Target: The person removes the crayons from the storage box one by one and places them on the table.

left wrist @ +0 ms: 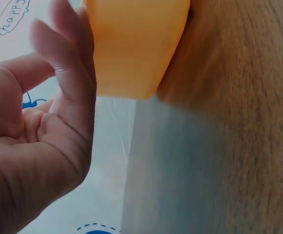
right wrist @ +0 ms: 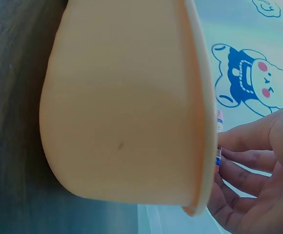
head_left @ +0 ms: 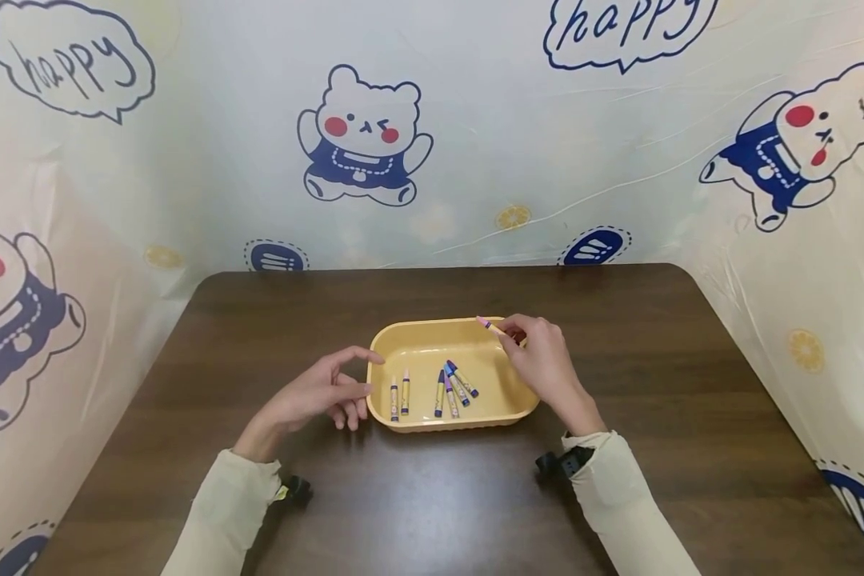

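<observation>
A yellow plastic basin point(head_left: 418, 326) sits on the table. Two crayons point(head_left: 406, 392) stand side by side at its left end, and a loose group of several crayons point(head_left: 452, 390) with dark blue, purple and yellow wrappers lies near the middle. Above the basin's right end, my right hand point(head_left: 543, 360) pinches a pink-tipped crayon point(head_left: 488, 325) between thumb and fingers; in the right wrist view the basin's rim partly hides this crayon point(right wrist: 219, 122). My left hand point(head_left: 317, 392) is at the left rim, index finger stretched over it and thumb against the basin's side, the other fingers loosely bent.
Brown wood-grain tabletop point(head_left: 432, 504) surrounds the basin. A pale curtain point(head_left: 475, 144) with printed bears and lettering hangs behind and at both sides of the table. Dark wrist cameras point(head_left: 565, 462) are strapped at both sleeves.
</observation>
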`<state>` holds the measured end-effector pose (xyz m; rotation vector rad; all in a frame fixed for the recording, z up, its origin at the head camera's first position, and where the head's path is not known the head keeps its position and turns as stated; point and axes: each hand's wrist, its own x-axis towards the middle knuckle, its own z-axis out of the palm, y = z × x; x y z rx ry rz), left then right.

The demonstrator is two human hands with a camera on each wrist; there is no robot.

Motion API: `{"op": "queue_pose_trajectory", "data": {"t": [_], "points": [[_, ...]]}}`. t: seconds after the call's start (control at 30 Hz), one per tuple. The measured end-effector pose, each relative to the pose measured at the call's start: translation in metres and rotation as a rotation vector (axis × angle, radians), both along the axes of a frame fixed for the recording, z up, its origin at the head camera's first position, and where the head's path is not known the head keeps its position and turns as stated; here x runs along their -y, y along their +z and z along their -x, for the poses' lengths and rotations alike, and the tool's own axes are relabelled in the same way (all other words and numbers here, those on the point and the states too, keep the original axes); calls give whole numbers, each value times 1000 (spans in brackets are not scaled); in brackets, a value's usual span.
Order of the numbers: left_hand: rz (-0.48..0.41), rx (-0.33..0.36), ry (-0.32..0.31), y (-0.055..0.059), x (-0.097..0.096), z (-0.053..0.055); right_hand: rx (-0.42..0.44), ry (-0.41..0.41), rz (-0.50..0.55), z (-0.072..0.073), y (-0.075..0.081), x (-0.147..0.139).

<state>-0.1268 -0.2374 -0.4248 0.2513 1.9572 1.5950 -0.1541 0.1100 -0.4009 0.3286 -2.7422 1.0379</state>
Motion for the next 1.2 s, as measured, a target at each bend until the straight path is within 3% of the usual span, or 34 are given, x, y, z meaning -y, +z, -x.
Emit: {"op": "queue_pose_trajectory", "data": {"t": [0.5, 0.83, 1.0, 1.2], "points": [[-6, 24, 3, 2, -1, 2, -24, 6, 67, 1, 12, -16], [-3, -7, 10, -1, -2, 2, -18, -14, 81, -4, 13, -28], [12, -32, 20, -3, -6, 2, -42, -80, 92, -11, 5, -51], [23, -50, 22, -4, -8, 3, -21, -202, 86, -24, -16, -84]]}}
